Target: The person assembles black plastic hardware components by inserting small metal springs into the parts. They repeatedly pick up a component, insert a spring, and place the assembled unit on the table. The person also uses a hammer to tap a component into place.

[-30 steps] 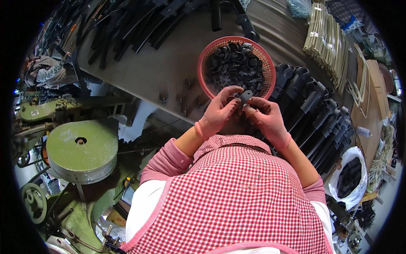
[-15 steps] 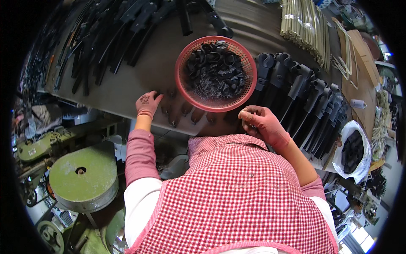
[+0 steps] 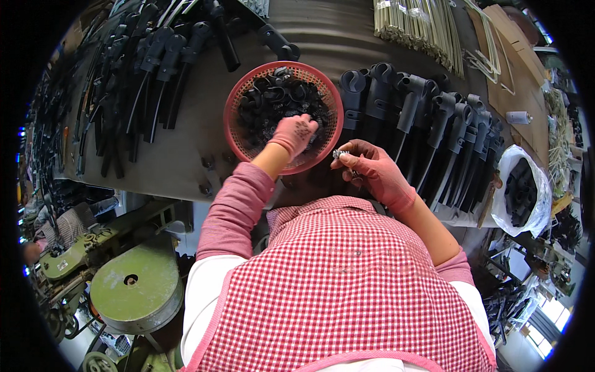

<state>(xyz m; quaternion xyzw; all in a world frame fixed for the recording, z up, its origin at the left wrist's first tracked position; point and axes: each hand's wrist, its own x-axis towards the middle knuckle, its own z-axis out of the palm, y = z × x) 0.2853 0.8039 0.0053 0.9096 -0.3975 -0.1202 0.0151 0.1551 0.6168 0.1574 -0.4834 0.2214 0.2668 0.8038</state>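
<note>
A red plastic basket [image 3: 230, 102] stands on the table before me, holding black curved clips [image 3: 282, 93] and small metal springs. My left hand [image 3: 296, 133], in a pink glove with dark marks, is inside the basket over these parts. Its fingertips are partly hidden, so their grip cannot be made out. To the right of the basket rim, my right hand [image 3: 378, 173], also gloved in pink with darkened fingers, is closed. Between its thumb and forefinger a small metal spring [image 3: 339, 154] sticks out; more small metal shows lower, by the curled fingers.
Black tubular parts with ring-shaped ends [image 3: 406, 105] lie in a row at right. More black tubes [image 3: 167, 68] are piled at far left. Bundled pale rods [image 3: 415, 28] lie at the back, and a white plastic bag [image 3: 539, 192] of black pieces is at right. A green machine [image 3: 133, 285] stands lower left.
My left hand has gone from the tabletop left of the basket to inside it. My right hand stays beside the basket, with the spring now plainly visible. The whole view has shifted slightly.
</note>
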